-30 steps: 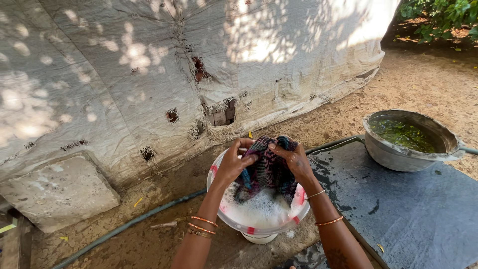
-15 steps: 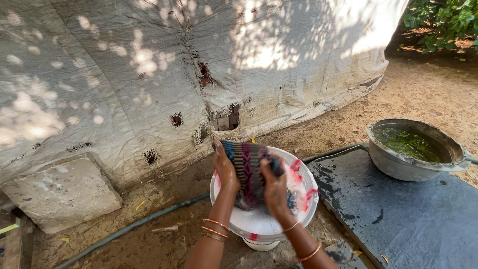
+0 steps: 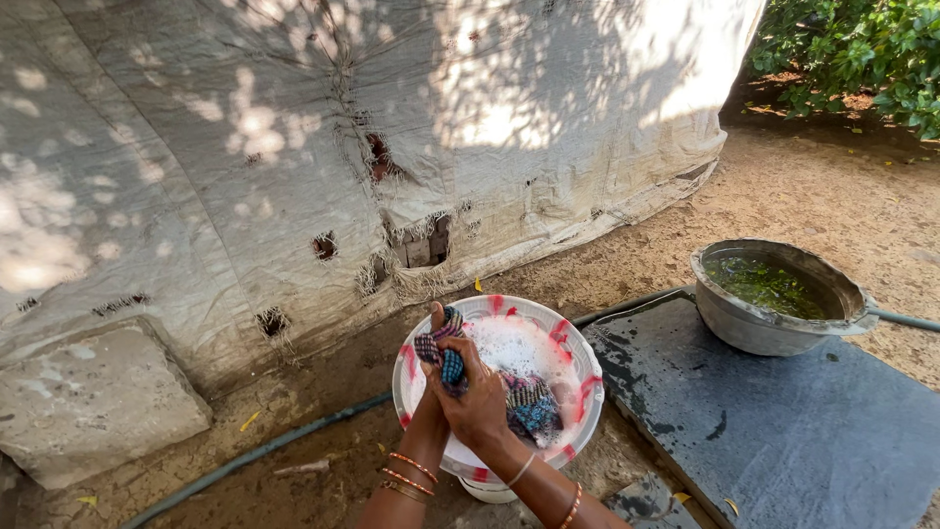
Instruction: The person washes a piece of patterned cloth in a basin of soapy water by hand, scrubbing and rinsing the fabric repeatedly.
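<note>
head view: a striped multicoloured cloth (image 3: pixel 509 397) is gripped over the soapy white-and-red basin (image 3: pixel 580 377) on the ground. the left hand (image 3: pixel 436 358) and right hand (image 3: pixel 477 402) are pressed together, fingers (image 3: pixel 452 345) closed tightly around the cloth's bunched upper end.

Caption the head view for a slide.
Both hands scrub a multicoloured cloth over a soapy basin outdoors.

Bright daylight throws dappled leaf shadows across the white tarp (image 3: pixel 294 147), glaring top right; focus sharp.
</note>
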